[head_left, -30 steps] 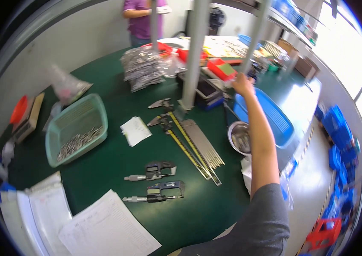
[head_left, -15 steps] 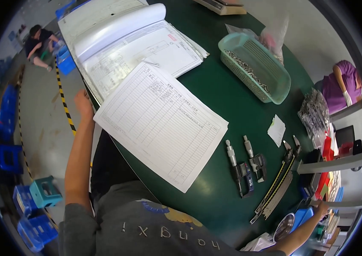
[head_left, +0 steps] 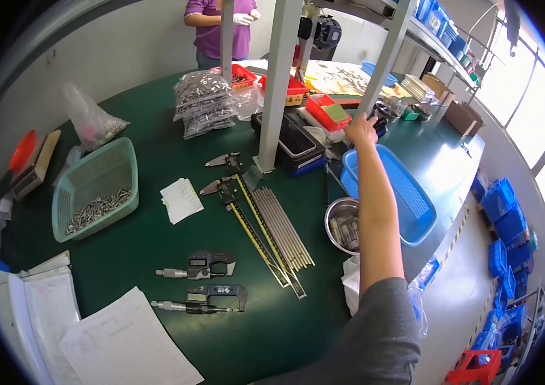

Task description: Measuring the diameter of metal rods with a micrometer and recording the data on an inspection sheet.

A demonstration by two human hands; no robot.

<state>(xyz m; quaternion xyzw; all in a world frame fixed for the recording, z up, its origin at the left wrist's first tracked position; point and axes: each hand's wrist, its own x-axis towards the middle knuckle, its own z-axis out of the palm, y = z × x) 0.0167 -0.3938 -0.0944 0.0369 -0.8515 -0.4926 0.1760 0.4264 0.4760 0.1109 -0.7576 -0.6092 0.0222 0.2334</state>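
A smooth, dark green surface (head_left: 247, 337), glossy in places, carries the blue tray (head_left: 407, 196), an oblong of plastic with rounded corners and slotted floor. Well left of the tray stands a pale green basket (head_left: 93, 176), its plastic walls finely perforated, holding a loose heap of shiny metal pieces (head_left: 100, 210). Farther back and left of the tray, clear bags (head_left: 205, 99) packed with silvery parts lie stacked. Left of the tray, slim, straight metal rods (head_left: 284, 230) lie side by side. Just beside its near left side, a round steel bowl (head_left: 342, 208) holds short, slender pieces (head_left: 347, 231). At the tray's far end, the right hand (head_left: 362, 131), fingers bent, is right by a black object (head_left: 381, 124); I cannot tell whether it grips it. The left hand is out of view.
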